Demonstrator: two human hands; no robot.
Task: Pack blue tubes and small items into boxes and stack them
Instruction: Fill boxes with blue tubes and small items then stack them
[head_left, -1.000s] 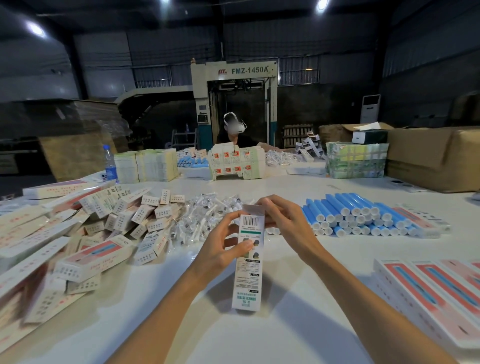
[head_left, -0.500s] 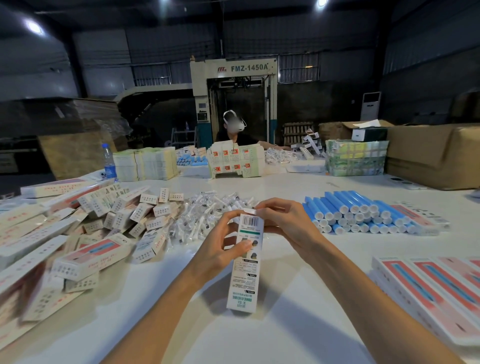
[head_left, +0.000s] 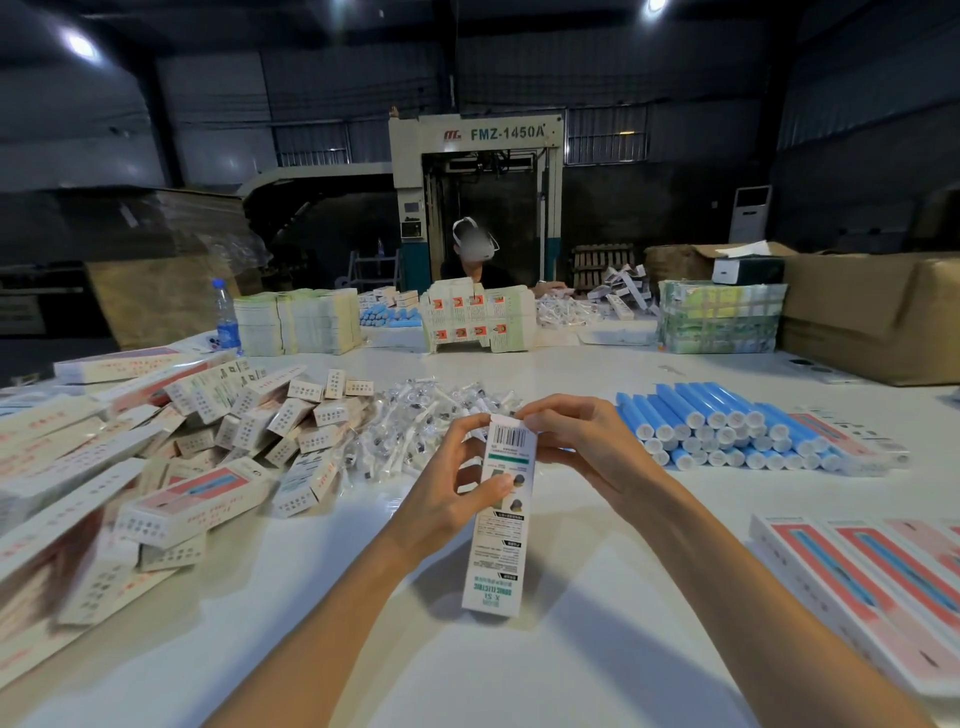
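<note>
White card, printed with a barcode and green lettering, makes up the long narrow box (head_left: 498, 530) held above the white table (head_left: 519, 675), tilted, its lower end nearest the camera. The left hand (head_left: 457, 483) grips it round the middle, thumb across the printed face and fingers curled behind. The right hand (head_left: 587, 447) pinches the small white flap (head_left: 506, 420) at the far end with its fingertips.

Against a second ago little differs. Both hands keep the same hold and the box has barely shifted.

The stack of blue plastic tubes with white caps (head_left: 727, 426) lies to the right, well apart from the box. The heap of small clear-wrapped items (head_left: 415, 421) lies just behind the hands. Small white cartons (head_left: 249, 415) are piled at the left. Long pink-and-white packed boxes (head_left: 857, 571) lie in a row at the near right.
</note>
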